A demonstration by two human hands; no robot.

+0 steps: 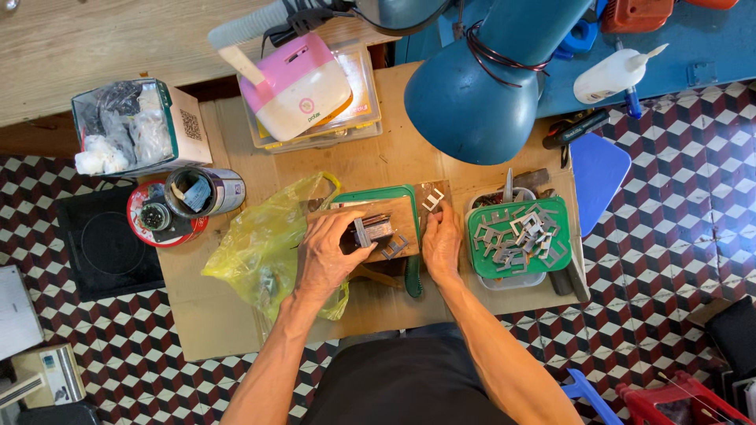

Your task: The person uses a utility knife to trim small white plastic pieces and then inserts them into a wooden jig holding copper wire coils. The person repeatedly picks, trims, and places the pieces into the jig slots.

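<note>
Seen from above, the left hand [331, 250] gripped a small metal block [370, 230] on a wooden board [402, 214] at the counter's [236, 315] centre. The right hand [442, 240] rested on the board's right edge, fingers curled; whether it held anything could not be made out. Right of the board sat a green tray [480, 260] of metal pieces [524, 236]. A blue lamp [472, 102] hid the counter beyond.

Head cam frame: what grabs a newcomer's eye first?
The big blue metal lamp shade looms at top centre. Below it, the left hand grips a small stacked metal block on a wooden board. The right hand rests beside a green tray of grey metal plates.
</note>
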